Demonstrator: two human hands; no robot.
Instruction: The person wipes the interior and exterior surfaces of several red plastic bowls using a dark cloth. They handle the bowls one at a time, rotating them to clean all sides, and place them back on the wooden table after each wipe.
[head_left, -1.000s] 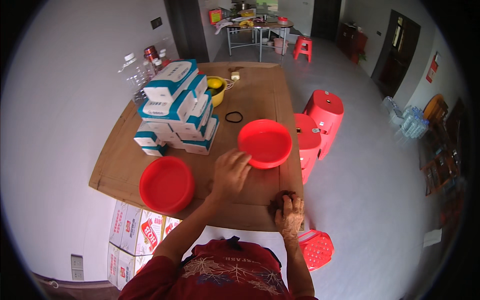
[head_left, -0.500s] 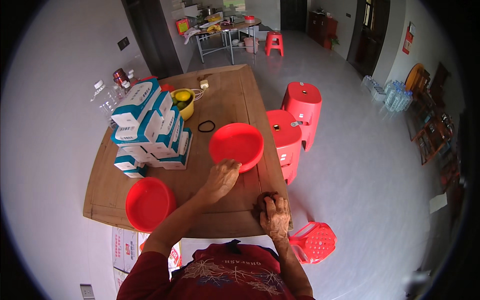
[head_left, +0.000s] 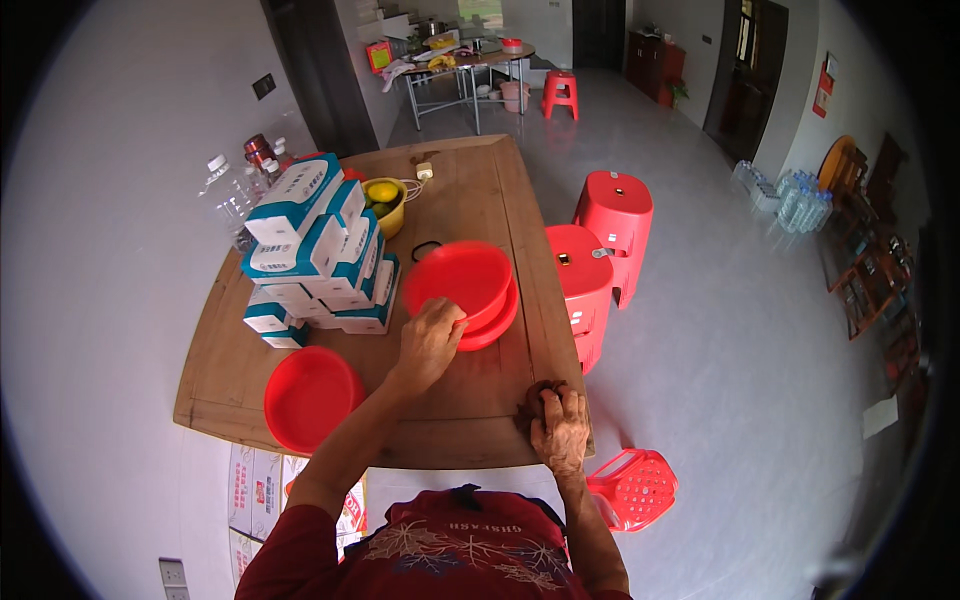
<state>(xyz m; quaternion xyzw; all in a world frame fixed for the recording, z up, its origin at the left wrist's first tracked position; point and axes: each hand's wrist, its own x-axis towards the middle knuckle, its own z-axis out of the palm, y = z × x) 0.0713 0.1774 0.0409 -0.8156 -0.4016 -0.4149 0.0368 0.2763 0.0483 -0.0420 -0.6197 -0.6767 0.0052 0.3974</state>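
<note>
My left hand [head_left: 430,345] pinches the near rim of a red plastic basin [head_left: 458,280]. That basin is raised and tilted over a second red basin [head_left: 498,328], which rests on the wooden table. At the table's right edge my right hand [head_left: 562,430] curls over a dark brown, crumpled cloth-like thing [head_left: 538,398], pressing it on the tabletop. Its exact kind is hard to make out under the fingers. Left of my left forearm, near the front edge, another red basin [head_left: 313,400] stands apart.
Stacked white-and-teal tissue packs [head_left: 320,262] stand on the table's left, by a yellow bowl of fruit [head_left: 384,204] and clear bottles [head_left: 230,192]. A black band [head_left: 424,250] lies behind the basins. Red stools [head_left: 614,215] line the right side; a red plastic seat [head_left: 636,490] is lower right.
My left hand has lifted the upper basin off the one beneath and shifted it left, so the two now show apart. My right hand stays on the brown thing.
</note>
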